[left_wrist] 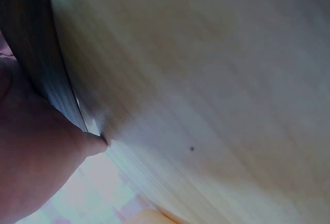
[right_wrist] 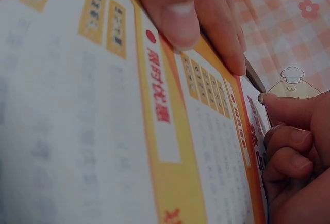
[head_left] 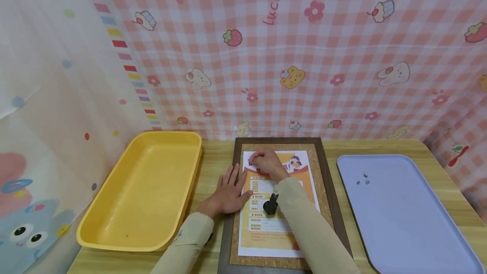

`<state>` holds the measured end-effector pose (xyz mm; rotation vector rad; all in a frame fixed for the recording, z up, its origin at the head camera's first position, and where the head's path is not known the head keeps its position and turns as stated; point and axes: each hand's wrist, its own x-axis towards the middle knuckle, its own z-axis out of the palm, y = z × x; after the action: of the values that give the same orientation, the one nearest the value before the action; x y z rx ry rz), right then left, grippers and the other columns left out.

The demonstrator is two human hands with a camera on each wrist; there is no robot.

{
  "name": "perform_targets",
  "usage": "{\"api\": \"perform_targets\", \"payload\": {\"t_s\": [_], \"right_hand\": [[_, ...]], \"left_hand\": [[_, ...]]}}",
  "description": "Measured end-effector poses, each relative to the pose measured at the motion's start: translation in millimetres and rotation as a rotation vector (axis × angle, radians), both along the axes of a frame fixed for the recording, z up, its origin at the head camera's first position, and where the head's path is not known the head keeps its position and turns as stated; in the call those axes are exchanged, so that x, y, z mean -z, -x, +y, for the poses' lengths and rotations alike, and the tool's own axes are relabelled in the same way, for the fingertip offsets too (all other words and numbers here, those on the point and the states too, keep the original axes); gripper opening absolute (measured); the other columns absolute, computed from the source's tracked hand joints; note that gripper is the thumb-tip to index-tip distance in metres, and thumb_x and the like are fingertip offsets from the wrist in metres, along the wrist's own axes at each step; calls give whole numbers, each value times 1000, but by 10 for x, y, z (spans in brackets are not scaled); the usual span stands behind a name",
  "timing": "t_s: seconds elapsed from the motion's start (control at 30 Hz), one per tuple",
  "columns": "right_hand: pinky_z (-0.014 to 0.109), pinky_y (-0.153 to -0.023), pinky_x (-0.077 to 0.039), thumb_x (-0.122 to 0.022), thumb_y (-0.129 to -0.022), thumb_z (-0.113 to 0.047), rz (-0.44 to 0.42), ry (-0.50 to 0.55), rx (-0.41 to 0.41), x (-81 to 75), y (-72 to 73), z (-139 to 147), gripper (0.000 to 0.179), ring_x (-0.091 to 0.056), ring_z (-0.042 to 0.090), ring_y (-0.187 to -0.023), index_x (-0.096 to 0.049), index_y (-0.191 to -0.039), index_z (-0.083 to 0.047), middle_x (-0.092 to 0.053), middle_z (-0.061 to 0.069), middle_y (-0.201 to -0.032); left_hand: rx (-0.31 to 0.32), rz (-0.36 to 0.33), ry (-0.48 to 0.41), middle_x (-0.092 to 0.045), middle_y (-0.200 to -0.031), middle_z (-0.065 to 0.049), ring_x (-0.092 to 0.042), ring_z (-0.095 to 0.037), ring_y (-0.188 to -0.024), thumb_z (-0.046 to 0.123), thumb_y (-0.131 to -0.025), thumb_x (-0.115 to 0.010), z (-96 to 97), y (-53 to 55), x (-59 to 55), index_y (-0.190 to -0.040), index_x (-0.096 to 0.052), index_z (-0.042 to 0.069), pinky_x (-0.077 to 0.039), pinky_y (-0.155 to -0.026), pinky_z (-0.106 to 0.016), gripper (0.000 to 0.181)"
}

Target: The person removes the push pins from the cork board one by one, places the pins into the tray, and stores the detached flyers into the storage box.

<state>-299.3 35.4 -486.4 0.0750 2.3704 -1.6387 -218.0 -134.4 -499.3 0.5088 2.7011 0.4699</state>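
Note:
A printed poster [head_left: 266,240] lies on a cork board [head_left: 323,181] with a dark wooden frame [head_left: 279,140]. My left hand [head_left: 229,191] rests with spread fingers across the board's left frame side, its fingertips and thumb on the poster's left edge. At the poster's upper left corner, my right hand [head_left: 268,163] holds a small shiny pushpin [right_wrist: 261,98] at a fingertip, its other fingers curled. Whether the pin's point is in the cork is hidden. In the left wrist view only part of the left hand [left_wrist: 41,152] shows, beside the dark frame.
A yellow tray [head_left: 195,147] stands left of the board. To the right lies a lavender tray [head_left: 411,223] with several small shiny pins [head_left: 366,176] near its upper left. Everything sits on a wooden table [head_left: 217,155] before a pink checked curtain [head_left: 258,62].

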Motion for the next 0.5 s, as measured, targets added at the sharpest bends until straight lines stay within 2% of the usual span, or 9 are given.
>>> {"api": "perform_targets", "payload": {"t_s": [0.27,0.5], "right_hand": [[27,-66,-42,-63,-93,-10,6,-27,-5,-3,-3,10,13,-53,19,-77,-75,-90,-8,-64,6,-95],[25,-66,-42,-62,-92,-7,22,-8,-4,-15,-22,11,13,-54,17,-78,-75,-90,-5,-67,6,-93]], "left_hand": [[-4,4,-12,15,-165,-12,17,-29,-151,54,-104,-30,4,6,21,-161,-1,17,4,-118,-60,74],[7,-9,-18,12,-166,-16,15,-33,-152,47,-105,-34,23,-45,-101,-161,-5,12,2,-118,-60,72]]}}
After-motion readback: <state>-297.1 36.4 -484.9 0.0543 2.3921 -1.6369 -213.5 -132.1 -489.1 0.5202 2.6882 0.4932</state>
